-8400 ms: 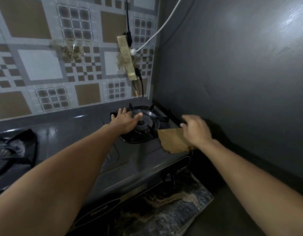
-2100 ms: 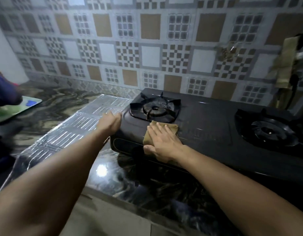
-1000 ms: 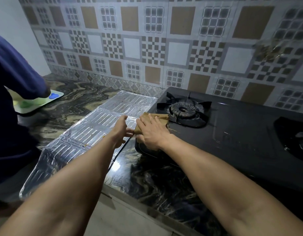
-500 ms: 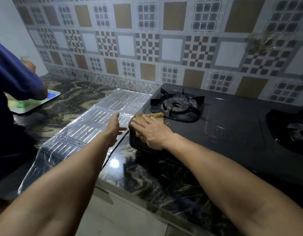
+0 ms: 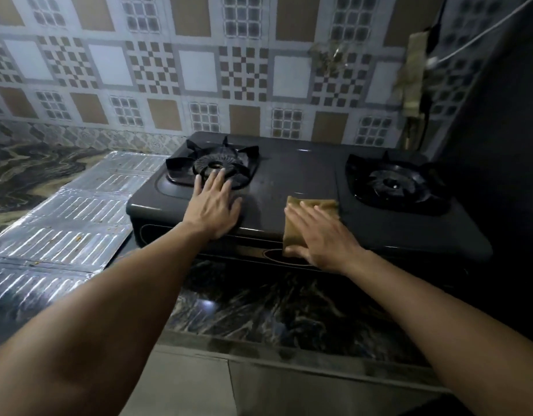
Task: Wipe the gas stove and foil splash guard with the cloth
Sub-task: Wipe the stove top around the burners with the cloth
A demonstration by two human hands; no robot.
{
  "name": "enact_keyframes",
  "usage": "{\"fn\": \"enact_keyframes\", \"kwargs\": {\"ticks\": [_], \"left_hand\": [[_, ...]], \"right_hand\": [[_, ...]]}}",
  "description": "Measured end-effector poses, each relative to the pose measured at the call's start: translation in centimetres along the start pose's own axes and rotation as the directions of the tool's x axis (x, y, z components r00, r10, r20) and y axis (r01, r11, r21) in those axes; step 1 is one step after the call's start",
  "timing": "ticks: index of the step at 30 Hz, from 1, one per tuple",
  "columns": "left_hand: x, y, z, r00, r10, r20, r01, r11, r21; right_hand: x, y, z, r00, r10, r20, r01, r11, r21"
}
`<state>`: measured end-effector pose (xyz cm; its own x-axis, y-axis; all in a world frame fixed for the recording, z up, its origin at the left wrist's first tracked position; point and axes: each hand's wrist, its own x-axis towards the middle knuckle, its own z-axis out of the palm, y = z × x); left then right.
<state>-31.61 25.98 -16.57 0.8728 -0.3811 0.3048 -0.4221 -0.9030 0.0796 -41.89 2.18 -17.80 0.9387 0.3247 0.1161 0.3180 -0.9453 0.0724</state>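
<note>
Here the gas stove (image 5: 304,187) sits on a dark marbled counter (image 5: 259,310), its back edge close to the patterned tiled wall (image 5: 199,70). The person's left hand (image 5: 212,205) lies flat on the stove top at the front of the left burner (image 5: 212,169), fingers straight and slightly spread, the fingertips reaching the burner's grate. The right hand (image 5: 322,235) presses a brown cloth (image 5: 295,226) against the stove's front edge between the two burners; its fingers are straight and close together on top of the cloth, which folds over the edge and hangs down the front panel. The right burner (image 5: 392,183) stands to the right of the cloth, apart from it.

The foil splash guard (image 5: 64,229) lies flat on the counter just left of the stove, its near corner close to the stove's left side, with small brown specks on its ribbed surface. No hand touches it.

On the wall at upper right hangs a taped power strip (image 5: 410,73) with a white cable (image 5: 484,25) and a dark cord running from it. A dark wall (image 5: 505,145) closes off the right side, close to the stove's right end.
</note>
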Motion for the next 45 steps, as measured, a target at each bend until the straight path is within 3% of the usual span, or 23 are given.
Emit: {"fn": "enact_keyframes", "kwargs": {"ticks": [8,15,25,29,32,35,38,41,43,45], "left_hand": [[0.3,10.7,0.6,0.963,0.257,0.085,-0.260,0.965,0.028],[-0.4,16.5,1.6,0.896,0.414,0.163,-0.425,0.904,0.038],[-0.9,17.8,1.1,0.901,0.323,0.290,-0.335,0.942,-0.009],[-0.8,18.1,0.8,0.900,0.309,0.307,-0.318,0.948,-0.022],[-0.9,18.3,0.5,0.903,0.294,0.315,-0.303,0.953,-0.021],[-1.2,18.6,0.3,0.908,0.272,0.318,-0.288,0.958,0.003],[-1.1,18.9,0.2,0.910,0.246,0.332,-0.270,0.962,0.027],[-1.1,19.1,0.3,0.910,0.245,0.334,-0.261,0.965,0.003],[-0.9,19.1,0.3,0.915,0.232,0.331,-0.234,0.972,-0.034],[-0.9,19.2,0.3,0.914,0.209,0.347,-0.202,0.978,-0.055]], "right_hand": [[-11.7,10.5,-0.4,0.951,0.309,-0.008,-0.308,0.948,-0.083],[-15.5,12.7,-0.6,0.819,0.573,-0.033,-0.574,0.817,-0.051],[-15.9,11.4,-0.3,0.729,0.679,-0.088,-0.684,0.715,-0.147],[-15.8,12.1,-0.4,0.671,0.735,-0.094,-0.740,0.673,-0.019],[-14.9,12.1,-0.7,0.559,0.825,-0.082,-0.814,0.565,0.135],[-14.6,11.4,-0.8,0.402,0.908,-0.114,-0.856,0.417,0.306],[-14.6,10.0,-0.9,0.289,0.953,-0.092,-0.822,0.296,0.487],[-15.3,8.6,-1.8,0.218,0.975,0.028,-0.708,0.139,0.693],[-16.0,7.9,-2.7,0.219,0.964,0.149,-0.580,0.006,0.814],[-16.5,7.3,-3.6,0.318,0.907,0.277,-0.430,-0.122,0.894]]}}
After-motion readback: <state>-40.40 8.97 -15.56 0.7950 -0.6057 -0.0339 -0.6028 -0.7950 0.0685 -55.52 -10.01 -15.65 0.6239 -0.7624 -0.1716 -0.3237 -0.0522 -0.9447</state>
